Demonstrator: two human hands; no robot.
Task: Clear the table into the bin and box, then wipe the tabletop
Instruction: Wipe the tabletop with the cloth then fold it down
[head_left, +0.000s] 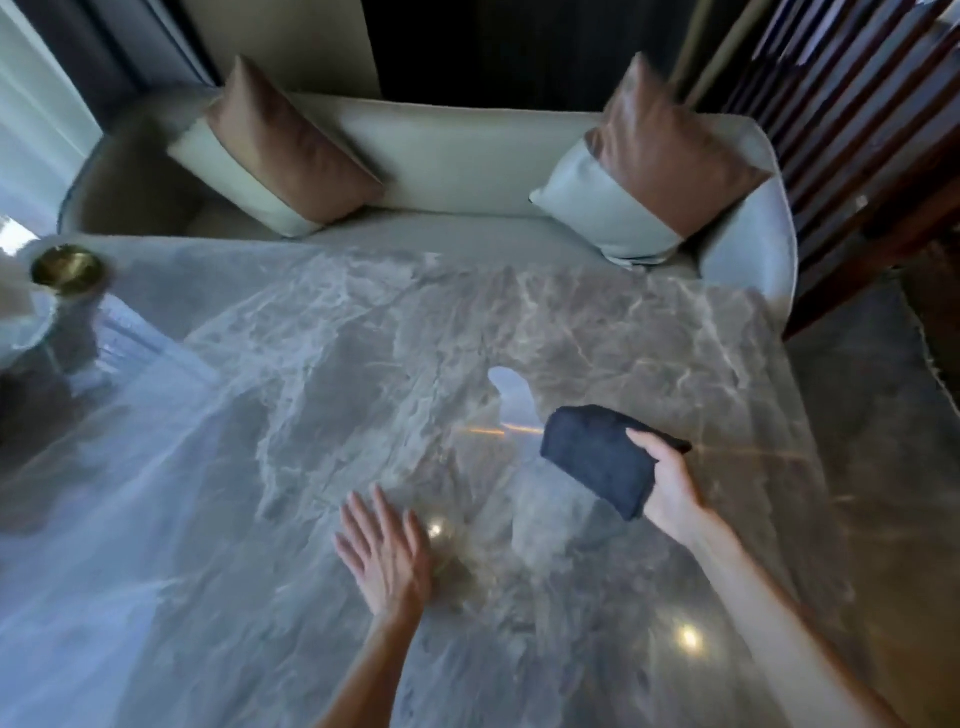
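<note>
With our right grip (670, 483) holding the folded dark cloth (597, 462) over the marble table (311, 364) and our left grip (384, 556) flat on it, a wide sweep could topple the brass-mouthed vase (67, 275).

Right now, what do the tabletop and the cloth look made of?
The tabletop looks like polished marble or a lookalike: pale veins, glossy reflections. The cloth seems a soft dark fabric, perhaps microfibre: matte, fuzzy, folded.

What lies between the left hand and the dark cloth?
Nothing: the head view shows only bare marble tabletop between the left hand and the dark cloth that the right hand holds.
</note>
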